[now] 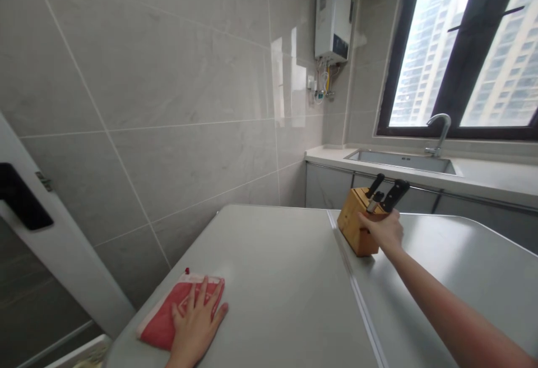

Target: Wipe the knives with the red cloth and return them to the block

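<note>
My left hand (pixel 196 318) lies flat with fingers spread on a folded red cloth (pixel 162 323) with pale edges, at the near left of the table. Over at the far right of the table, my right hand (pixel 385 229) grips a wooden knife block (pixel 357 228). The thumb presses its near face; the other fingers are mostly hidden behind it. Black-handled knives (pixel 395 194) and a tool with a metal-and-black handle (pixel 375 201) stick up from the slots. The block looks slightly tilted, with its base at or just above the tabletop; I cannot tell which.
The pale folding table (pixel 273 267) has a seam strip (pixel 355 287) across it. Beyond its far edge stands a counter with a sink (pixel 403 161) and faucet (pixel 440 135). A tiled wall (pixel 189 77) borders the left, near a door with a black handle (pixel 25 197).
</note>
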`<state>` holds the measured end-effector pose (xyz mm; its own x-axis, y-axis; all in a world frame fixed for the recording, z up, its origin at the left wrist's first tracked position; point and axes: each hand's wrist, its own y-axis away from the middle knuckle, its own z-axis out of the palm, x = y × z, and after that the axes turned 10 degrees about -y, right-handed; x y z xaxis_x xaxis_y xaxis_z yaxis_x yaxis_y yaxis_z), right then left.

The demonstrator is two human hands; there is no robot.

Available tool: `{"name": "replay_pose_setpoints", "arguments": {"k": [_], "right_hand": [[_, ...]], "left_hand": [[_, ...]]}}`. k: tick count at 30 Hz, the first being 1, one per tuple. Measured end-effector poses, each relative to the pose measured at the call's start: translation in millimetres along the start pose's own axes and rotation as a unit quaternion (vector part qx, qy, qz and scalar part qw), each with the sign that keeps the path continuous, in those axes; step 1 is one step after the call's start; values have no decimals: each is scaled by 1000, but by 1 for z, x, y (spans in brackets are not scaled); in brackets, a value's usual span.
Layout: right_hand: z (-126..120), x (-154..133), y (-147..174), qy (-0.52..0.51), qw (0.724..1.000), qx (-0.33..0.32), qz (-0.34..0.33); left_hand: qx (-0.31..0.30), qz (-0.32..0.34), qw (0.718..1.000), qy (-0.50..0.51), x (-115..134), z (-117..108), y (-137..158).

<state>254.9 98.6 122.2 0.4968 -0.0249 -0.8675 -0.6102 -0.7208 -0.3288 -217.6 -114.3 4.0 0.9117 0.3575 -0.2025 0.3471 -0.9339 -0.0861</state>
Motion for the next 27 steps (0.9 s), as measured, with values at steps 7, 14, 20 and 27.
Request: {"name": "replay_pose_setpoints", "arguments": {"k": [7, 14, 20, 27], "right_hand": [[64, -88, 84, -82, 989, -106, -61], [159, -159, 188, -178, 962, -201, -52], [214, -201, 250, -187, 952, -236, -52], [246, -223, 285, -167, 957, -234, -30]], "left_hand": [[8, 9, 1000, 15, 0, 0, 3], [-16, 12, 999, 34, 1, -7, 3], [-24, 34, 997, 58, -3, -16, 4], [-27, 45, 995, 82, -8, -14, -1]]}}
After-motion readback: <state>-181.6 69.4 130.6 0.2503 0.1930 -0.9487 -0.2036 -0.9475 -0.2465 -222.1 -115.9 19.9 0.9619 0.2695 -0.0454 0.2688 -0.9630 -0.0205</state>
